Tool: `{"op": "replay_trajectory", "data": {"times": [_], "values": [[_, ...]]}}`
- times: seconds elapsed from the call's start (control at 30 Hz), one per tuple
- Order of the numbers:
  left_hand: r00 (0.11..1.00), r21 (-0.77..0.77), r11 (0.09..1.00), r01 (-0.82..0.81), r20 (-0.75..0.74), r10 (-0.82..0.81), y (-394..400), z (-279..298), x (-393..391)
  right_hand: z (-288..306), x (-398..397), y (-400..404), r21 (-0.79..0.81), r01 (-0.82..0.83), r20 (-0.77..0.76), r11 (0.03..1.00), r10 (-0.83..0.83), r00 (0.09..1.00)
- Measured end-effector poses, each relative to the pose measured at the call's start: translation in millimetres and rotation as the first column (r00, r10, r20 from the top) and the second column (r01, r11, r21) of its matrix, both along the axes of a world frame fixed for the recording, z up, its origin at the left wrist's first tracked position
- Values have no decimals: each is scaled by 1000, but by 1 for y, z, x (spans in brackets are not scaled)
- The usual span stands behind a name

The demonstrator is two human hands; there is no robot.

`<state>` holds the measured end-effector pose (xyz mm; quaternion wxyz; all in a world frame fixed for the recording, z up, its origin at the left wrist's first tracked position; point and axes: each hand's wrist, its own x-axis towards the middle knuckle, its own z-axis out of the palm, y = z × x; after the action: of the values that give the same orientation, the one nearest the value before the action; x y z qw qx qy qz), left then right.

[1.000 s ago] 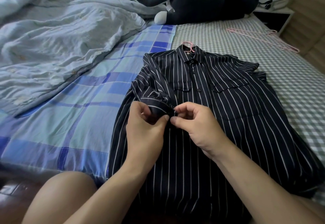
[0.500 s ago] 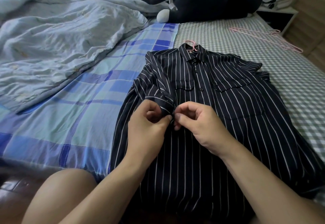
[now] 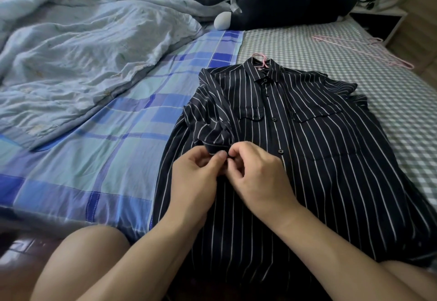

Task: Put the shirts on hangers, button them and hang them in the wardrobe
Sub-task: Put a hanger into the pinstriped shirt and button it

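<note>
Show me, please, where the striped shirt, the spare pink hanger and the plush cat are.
shirt (image 3: 331, 182): head view, on the front panel below the chest pocket.
spare hanger (image 3: 387, 60): head view, on its long thin arm on the checked sheet.
plush cat (image 3: 279, 0): head view, on its dark body.

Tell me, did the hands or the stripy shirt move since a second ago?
Hardly. The left hand and right hand keep pinching the cuff of the striped shirt where they meet; only the fingers shift slightly. The shirt stays flat on the bed, with its pink hanger in the collar.
</note>
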<state>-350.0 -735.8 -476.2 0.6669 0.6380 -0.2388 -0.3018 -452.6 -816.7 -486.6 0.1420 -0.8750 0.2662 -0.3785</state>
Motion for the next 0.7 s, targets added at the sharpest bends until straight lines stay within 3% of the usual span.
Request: {"op": "replay_trajectory", "data": {"times": [0.1, 0.27, 0.53, 0.7], "values": [[998, -21, 1000, -16, -69, 14, -2, 1, 3, 2, 1, -3, 158, -29, 30, 987, 25, 999], [990, -33, 999, 14, -141, -18, -5, -3, 1, 3, -1, -6, 459, -41, 79, 887, 5, 997], [943, -59, 996, 66, -324, -82, -9, -5, 6, 3, 2, -3, 497, -64, 94, 866, 19, 995], [917, -85, 994, 63, -388, -91, -9, -2, 7, -3, 6, 1, 406, -65, 79, 912, 36, 996]]}}
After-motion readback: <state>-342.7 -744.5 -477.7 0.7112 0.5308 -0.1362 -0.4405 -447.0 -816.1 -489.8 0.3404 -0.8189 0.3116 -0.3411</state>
